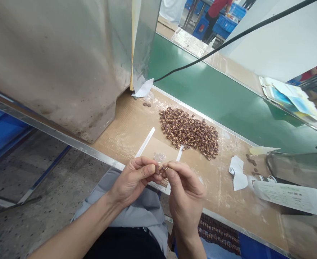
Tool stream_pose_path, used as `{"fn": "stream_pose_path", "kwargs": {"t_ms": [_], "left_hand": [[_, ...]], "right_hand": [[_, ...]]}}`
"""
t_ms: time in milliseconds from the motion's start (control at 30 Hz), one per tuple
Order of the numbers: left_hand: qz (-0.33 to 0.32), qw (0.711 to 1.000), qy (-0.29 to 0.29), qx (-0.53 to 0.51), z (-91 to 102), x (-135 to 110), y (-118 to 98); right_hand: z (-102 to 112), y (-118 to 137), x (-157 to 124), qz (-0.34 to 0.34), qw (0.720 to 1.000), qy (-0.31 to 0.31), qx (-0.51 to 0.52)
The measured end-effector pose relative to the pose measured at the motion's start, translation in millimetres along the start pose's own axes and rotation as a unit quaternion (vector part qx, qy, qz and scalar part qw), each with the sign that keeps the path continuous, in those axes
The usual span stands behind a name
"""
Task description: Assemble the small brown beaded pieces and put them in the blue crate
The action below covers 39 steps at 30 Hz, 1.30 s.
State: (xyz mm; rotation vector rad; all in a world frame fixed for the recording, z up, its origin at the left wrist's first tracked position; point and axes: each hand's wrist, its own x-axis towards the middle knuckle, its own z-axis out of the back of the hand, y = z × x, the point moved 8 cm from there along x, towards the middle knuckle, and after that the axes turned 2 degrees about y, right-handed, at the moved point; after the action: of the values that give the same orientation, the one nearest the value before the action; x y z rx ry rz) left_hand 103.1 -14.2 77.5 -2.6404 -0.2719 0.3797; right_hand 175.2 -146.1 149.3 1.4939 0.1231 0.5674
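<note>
My left hand (136, 176) and my right hand (185, 183) meet over the near edge of the workbench. Fingers of both are pinched around small brown pieces with gold-coloured metal (160, 169), which look like those in the heap. Their exact form is partly covered by my fingertips. Just beyond them, a small clear round disc (159, 157) lies on a cardboard patch bordered by white strips (145, 142). Farther back spreads a large heap of small brown and gold pieces (189, 131).
A metal housing (53, 64) stands at left. Behind the bench runs a green belt (214, 90), crossed by a black cable (201, 57). At right lie crumpled white paper (238, 173), a plastic bottle (290, 196) and loose brown discs (251, 160). Another person (214, 12) is in the background.
</note>
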Motion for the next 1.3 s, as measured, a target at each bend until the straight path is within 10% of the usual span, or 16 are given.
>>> {"fn": "stream_pose_path", "kwargs": {"t_ms": [1300], "left_hand": [[0.001,0.993,-0.078,0.09,-16.7,-17,-23]], "right_hand": [[5,21,-8,0.184,0.977,0.006,-0.111]]}}
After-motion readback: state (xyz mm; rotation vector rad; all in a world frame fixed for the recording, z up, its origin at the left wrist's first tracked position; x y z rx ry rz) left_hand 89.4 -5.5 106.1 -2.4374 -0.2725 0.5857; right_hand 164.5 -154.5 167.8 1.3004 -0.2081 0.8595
